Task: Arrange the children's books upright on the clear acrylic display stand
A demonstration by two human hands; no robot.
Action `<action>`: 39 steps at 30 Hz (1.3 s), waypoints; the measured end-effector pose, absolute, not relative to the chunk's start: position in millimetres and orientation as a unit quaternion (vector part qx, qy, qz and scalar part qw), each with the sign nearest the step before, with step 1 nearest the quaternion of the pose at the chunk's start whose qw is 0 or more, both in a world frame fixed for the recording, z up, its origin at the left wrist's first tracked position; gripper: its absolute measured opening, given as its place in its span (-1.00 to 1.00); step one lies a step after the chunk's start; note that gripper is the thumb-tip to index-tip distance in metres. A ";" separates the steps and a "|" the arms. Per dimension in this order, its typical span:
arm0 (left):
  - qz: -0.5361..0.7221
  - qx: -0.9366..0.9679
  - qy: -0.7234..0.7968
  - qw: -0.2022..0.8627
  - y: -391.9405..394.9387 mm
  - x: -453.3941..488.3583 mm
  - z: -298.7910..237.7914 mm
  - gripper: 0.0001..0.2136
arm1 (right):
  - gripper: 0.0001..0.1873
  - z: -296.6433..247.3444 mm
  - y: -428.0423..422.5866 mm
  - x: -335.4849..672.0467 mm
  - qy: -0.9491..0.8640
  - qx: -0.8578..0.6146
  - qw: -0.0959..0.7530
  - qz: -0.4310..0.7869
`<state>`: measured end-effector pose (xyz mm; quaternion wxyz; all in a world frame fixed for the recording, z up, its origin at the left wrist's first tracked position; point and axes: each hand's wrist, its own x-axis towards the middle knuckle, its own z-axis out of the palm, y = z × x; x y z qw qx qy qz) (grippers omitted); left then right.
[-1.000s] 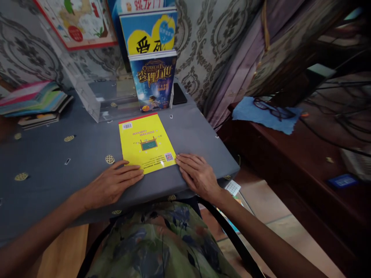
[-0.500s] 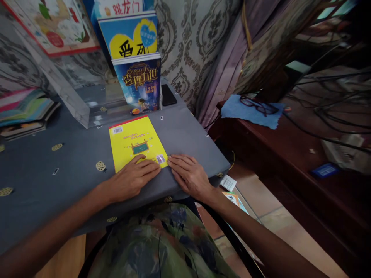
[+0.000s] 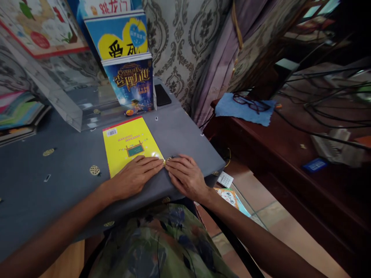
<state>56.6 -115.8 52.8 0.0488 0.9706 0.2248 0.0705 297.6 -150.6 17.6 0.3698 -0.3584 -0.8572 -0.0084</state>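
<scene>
A thin yellow book [image 3: 127, 143] lies back cover up on the grey tablecloth [image 3: 58, 181]. My left hand [image 3: 136, 175] rests flat on the book's near edge, fingers stretched toward its right corner. My right hand [image 3: 185, 175] lies on the cloth just right of that corner, fingers together, their tips touching the corner where a small bit of the cover lifts. Behind the yellow book, a dark blue book [image 3: 131, 85] stands upright in front of a light blue one [image 3: 117, 36].
A clear acrylic stand [image 3: 58, 100] and a stack of colourful books [image 3: 17, 116] sit at the left. A black phone [image 3: 162, 94] lies by the wall. To the right, glasses [image 3: 249, 102] on a blue cloth rest on a dark wooden cabinet [image 3: 290, 154] with cables.
My left hand slid right across the book's near edge to its corner. My right fingertips moved onto that corner. The view shifted, so everything sits further left.
</scene>
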 end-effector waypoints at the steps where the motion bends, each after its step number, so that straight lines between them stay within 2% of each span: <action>1: 0.069 0.971 0.223 0.052 -115.1 56.7 53.0 -0.40 | -0.69 18.0 -150.8 297.7 -0.858 -0.357 0.369 -0.010; 12: 0.113 0.971 0.196 0.073 -105.6 64.1 56.8 -0.55 | -0.77 20.0 -150.6 298.1 -0.858 -0.356 0.370 -0.005; 18: 0.149 0.967 0.191 0.078 -103.9 69.5 58.0 -0.64 | -0.73 20.0 -151.1 299.8 -0.867 -0.363 0.341 0.018; 28: 0.149 0.961 0.208 0.102 -104.2 68.7 50.8 -0.58 | -0.73 15.4 -151.1 299.2 -0.846 -0.363 0.392 -0.005; 39: 0.148 0.958 0.223 0.102 -108.0 75.5 51.2 -0.63 | -0.70 17.7 -150.8 300.3 -0.855 -0.364 0.368 0.021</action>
